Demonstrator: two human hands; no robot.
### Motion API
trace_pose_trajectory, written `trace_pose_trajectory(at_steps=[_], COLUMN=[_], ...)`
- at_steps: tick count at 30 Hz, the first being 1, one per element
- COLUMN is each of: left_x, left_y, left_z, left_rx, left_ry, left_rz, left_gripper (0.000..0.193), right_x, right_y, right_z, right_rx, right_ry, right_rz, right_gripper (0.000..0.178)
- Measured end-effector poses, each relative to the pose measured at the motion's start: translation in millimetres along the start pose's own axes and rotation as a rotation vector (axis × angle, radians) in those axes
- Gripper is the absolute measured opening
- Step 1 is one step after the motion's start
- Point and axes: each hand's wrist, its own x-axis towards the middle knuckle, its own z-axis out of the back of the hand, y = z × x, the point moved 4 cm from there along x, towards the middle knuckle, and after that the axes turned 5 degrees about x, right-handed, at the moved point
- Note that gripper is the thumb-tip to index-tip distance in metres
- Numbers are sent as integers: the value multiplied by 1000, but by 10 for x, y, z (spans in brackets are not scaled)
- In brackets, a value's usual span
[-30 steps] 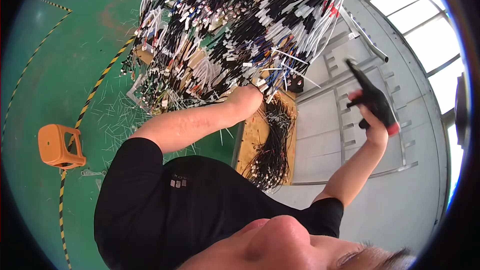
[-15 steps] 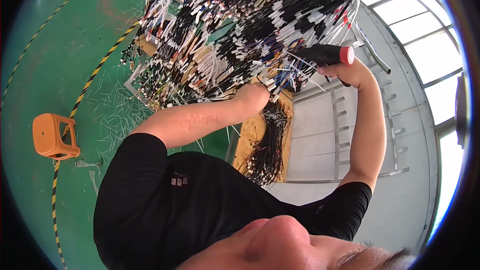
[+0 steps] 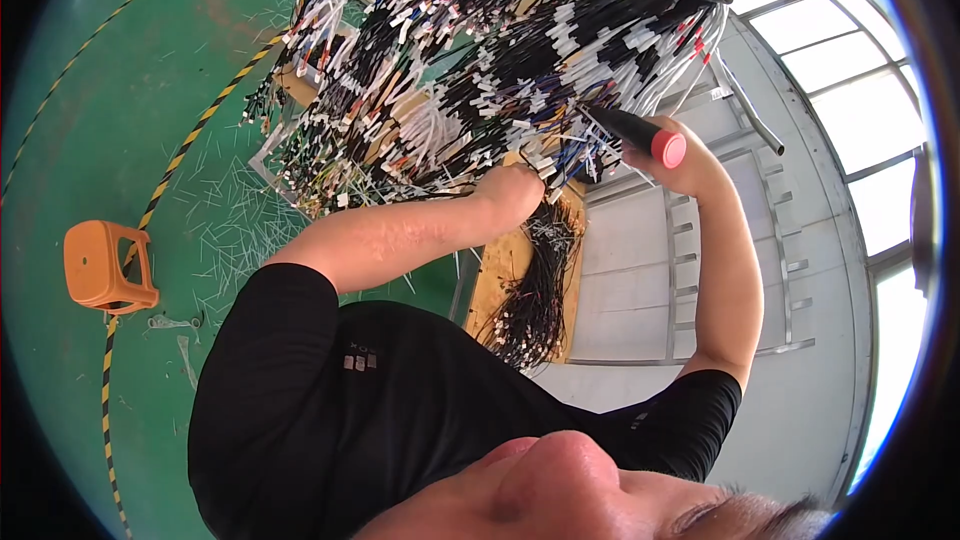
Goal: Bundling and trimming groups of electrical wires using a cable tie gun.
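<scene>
A dense mass of black, white and coloured wires (image 3: 480, 70) with white tags hangs in front of me. My left hand (image 3: 512, 195) is pushed into its lower edge, fingers closed among the wire ends and partly hidden by them. My right hand (image 3: 690, 168) grips a black tool with a red end cap (image 3: 640, 135), and the tool's tip points into the wires just right of my left hand. My black-sleeved arms reach toward the bundle from the lower part of the picture.
A wooden board (image 3: 500, 270) carries a hanging bunch of dark wires (image 3: 535, 295). On the green floor (image 3: 120, 90) lie wire offcuts (image 3: 230, 220), yellow-black striped tape (image 3: 175, 160) and an orange stool (image 3: 100, 265). A grey metal frame (image 3: 690, 270) and bright windows (image 3: 880, 110) are at right.
My right hand has swung the tool leftward from out at the right into the wire bundle. My left hand has stayed in the wires.
</scene>
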Motion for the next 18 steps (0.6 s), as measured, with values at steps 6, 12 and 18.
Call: trace_pose_trajectory(at_steps=[6,12,18], left_x=[24,22,47], left_y=[41,111,129], left_z=[-92,-165,-207], left_rx=[36,-79,-170], left_ry=[-49,-88,92], left_rz=[-7,-45,-54], left_gripper=[15,16,23], right_x=[-164,-510,-798], right_y=[-35,-88,-232], right_z=[-376,-376,-466], right_rx=[-427,-386,68], right_ry=[-213,-511,-611], right_rz=[-78,233,46], right_gripper=[21,45,44])
